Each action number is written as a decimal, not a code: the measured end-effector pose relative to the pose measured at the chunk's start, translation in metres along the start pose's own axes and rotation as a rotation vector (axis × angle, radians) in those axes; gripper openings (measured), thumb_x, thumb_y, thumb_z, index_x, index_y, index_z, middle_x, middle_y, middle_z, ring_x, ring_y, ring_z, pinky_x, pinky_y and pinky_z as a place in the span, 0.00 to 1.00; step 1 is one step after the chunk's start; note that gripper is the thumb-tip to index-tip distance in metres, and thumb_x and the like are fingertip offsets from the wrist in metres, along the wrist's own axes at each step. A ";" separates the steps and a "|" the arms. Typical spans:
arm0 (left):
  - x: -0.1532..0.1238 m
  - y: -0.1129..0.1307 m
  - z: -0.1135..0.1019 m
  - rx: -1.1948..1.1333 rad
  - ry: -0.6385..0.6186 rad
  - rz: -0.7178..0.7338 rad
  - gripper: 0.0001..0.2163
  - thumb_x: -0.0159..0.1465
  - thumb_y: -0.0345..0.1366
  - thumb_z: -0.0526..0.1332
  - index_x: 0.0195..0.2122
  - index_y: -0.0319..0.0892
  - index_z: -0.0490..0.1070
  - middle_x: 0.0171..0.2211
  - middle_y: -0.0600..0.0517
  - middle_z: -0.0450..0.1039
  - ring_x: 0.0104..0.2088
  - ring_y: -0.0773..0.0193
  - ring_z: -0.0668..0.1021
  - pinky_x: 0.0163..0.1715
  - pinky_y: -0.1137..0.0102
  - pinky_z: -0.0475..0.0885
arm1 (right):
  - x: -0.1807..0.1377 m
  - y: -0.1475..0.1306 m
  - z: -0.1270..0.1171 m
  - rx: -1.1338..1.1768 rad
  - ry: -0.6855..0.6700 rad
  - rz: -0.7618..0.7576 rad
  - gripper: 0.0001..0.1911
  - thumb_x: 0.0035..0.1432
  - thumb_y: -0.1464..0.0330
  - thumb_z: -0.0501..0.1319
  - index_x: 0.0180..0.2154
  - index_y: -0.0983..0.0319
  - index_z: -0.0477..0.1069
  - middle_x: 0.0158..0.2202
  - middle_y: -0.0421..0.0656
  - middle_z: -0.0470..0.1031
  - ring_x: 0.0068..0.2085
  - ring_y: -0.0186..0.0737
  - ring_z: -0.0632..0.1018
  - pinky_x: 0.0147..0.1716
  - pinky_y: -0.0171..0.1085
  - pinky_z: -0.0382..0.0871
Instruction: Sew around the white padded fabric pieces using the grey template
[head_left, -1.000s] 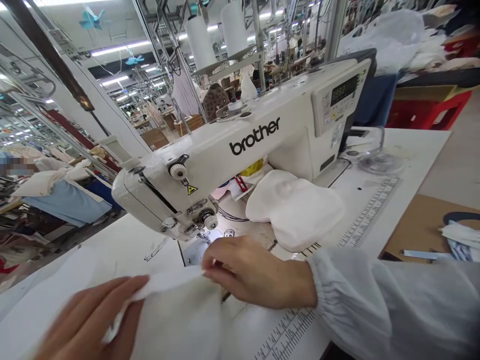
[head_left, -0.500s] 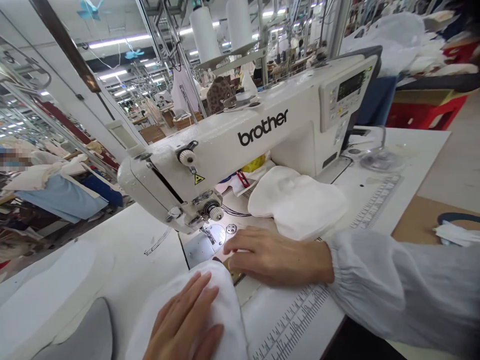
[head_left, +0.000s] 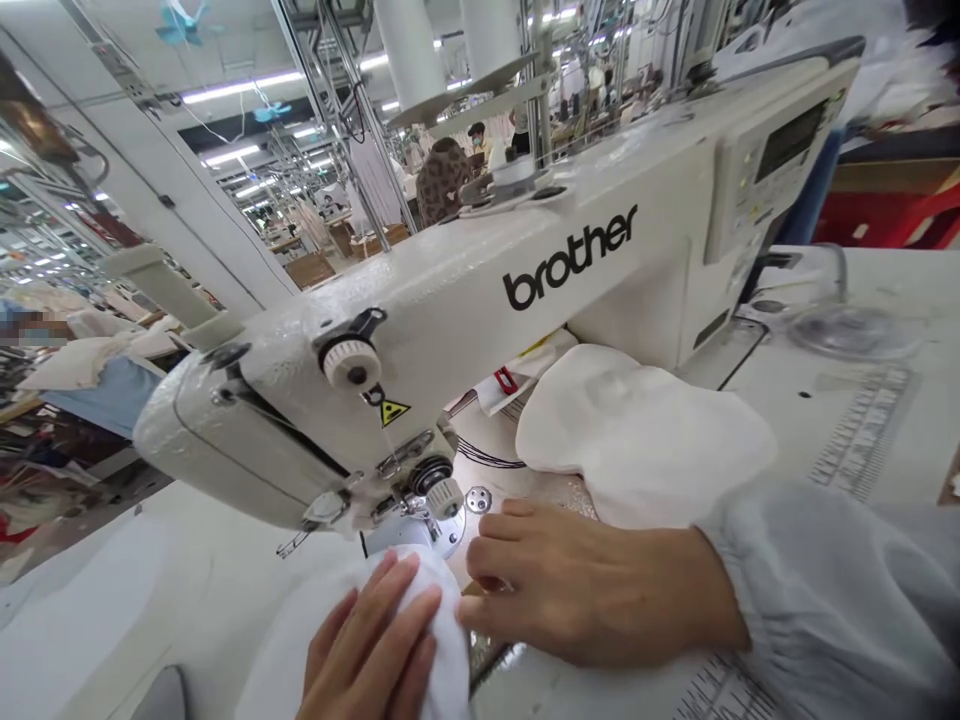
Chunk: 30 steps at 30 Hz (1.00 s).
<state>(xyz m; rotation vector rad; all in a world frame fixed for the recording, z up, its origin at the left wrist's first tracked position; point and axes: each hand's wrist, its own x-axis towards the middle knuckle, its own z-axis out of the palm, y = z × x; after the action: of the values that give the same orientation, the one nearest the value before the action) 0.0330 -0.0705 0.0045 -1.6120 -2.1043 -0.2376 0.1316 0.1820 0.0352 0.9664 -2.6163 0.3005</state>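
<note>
My left hand lies flat with fingers stretched out on a padded white fabric piece, pressing it against the machine bed. The fabric's far edge reaches the presser foot of a white sewing machine. My right hand rests just right of the fabric, close to the needle plate. Its fingers are curled and drawn together near the fabric's right edge; what they hold, if anything, is hidden. A second white, rounded fabric piece lies beyond my right hand, under the machine arm.
A ruler scale is marked on the tabletop at right. A clear round dish stands near the machine's base. A small red item lies behind the arm. A grey curved shape is at lower left. Thread cones stand above.
The view has moved closer to the machine. My left hand and the fabric piece have shifted forward, bringing the fabric's edge up to the presser foot. My right hand's fingers are more curled.
</note>
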 end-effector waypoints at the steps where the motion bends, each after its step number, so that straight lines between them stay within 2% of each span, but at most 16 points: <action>1: 0.002 -0.004 -0.001 -0.012 0.000 0.025 0.16 0.66 0.31 0.57 0.55 0.47 0.69 0.59 0.49 0.70 0.60 0.61 0.71 0.55 0.69 0.67 | -0.001 0.000 0.000 0.008 -0.004 0.010 0.14 0.71 0.74 0.49 0.39 0.66 0.73 0.36 0.44 0.71 0.36 0.39 0.66 0.37 0.39 0.62; 4: 0.008 -0.007 -0.002 -0.007 -0.005 0.008 0.16 0.66 0.30 0.57 0.54 0.49 0.70 0.56 0.51 0.73 0.57 0.61 0.74 0.55 0.69 0.68 | -0.001 -0.001 -0.001 0.027 -0.028 0.027 0.12 0.70 0.74 0.51 0.41 0.65 0.72 0.38 0.45 0.71 0.38 0.40 0.66 0.39 0.39 0.62; 6: 0.010 -0.004 -0.002 0.004 -0.008 -0.031 0.16 0.67 0.31 0.56 0.56 0.47 0.69 0.54 0.50 0.75 0.54 0.63 0.76 0.55 0.71 0.69 | 0.000 0.000 -0.003 0.024 -0.042 0.035 0.11 0.70 0.74 0.51 0.41 0.65 0.72 0.38 0.45 0.71 0.38 0.40 0.66 0.39 0.39 0.61; 9: 0.013 -0.002 0.000 0.050 -0.002 0.008 0.16 0.68 0.33 0.54 0.57 0.42 0.66 0.55 0.47 0.75 0.53 0.64 0.78 0.53 0.72 0.72 | 0.001 0.000 -0.003 0.016 -0.042 0.043 0.11 0.71 0.73 0.50 0.41 0.65 0.71 0.37 0.44 0.70 0.37 0.40 0.66 0.38 0.40 0.60; 12: 0.020 -0.007 0.000 0.086 -0.040 0.048 0.17 0.68 0.34 0.55 0.57 0.42 0.66 0.56 0.49 0.74 0.55 0.64 0.77 0.52 0.74 0.73 | 0.002 -0.001 -0.001 0.014 -0.037 0.090 0.10 0.70 0.73 0.51 0.40 0.63 0.70 0.36 0.43 0.69 0.36 0.40 0.64 0.38 0.40 0.59; 15: 0.028 -0.015 -0.002 0.062 -0.068 0.057 0.16 0.68 0.33 0.55 0.57 0.44 0.67 0.58 0.52 0.73 0.57 0.67 0.75 0.56 0.74 0.70 | 0.003 -0.003 0.001 0.036 -0.041 0.159 0.08 0.68 0.75 0.53 0.38 0.62 0.69 0.37 0.42 0.68 0.35 0.39 0.64 0.39 0.40 0.59; 20: 0.037 -0.025 -0.001 -0.036 -0.050 0.059 0.14 0.68 0.33 0.55 0.54 0.47 0.69 0.55 0.55 0.75 0.55 0.71 0.76 0.60 0.76 0.63 | 0.006 -0.005 0.000 0.063 -0.054 0.214 0.08 0.67 0.77 0.52 0.40 0.63 0.70 0.38 0.43 0.68 0.36 0.39 0.63 0.40 0.39 0.60; 24: 0.037 -0.029 -0.001 -0.079 -0.086 0.028 0.14 0.68 0.33 0.55 0.53 0.50 0.70 0.54 0.56 0.76 0.53 0.71 0.78 0.56 0.77 0.68 | 0.007 -0.004 0.001 0.119 -0.049 0.237 0.09 0.67 0.77 0.52 0.41 0.62 0.69 0.38 0.43 0.68 0.37 0.39 0.65 0.41 0.39 0.60; 30: 0.033 -0.030 0.001 -0.056 -0.105 -0.017 0.15 0.68 0.33 0.54 0.54 0.51 0.70 0.55 0.53 0.76 0.52 0.65 0.79 0.51 0.72 0.75 | 0.007 -0.003 0.001 0.122 -0.075 0.246 0.08 0.66 0.76 0.53 0.41 0.62 0.69 0.38 0.43 0.67 0.38 0.39 0.65 0.41 0.39 0.60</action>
<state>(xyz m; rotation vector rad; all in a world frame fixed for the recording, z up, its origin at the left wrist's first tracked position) -0.0020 -0.0505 0.0237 -1.6730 -2.2082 -0.2237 0.1284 0.1749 0.0372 0.7034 -2.8174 0.4981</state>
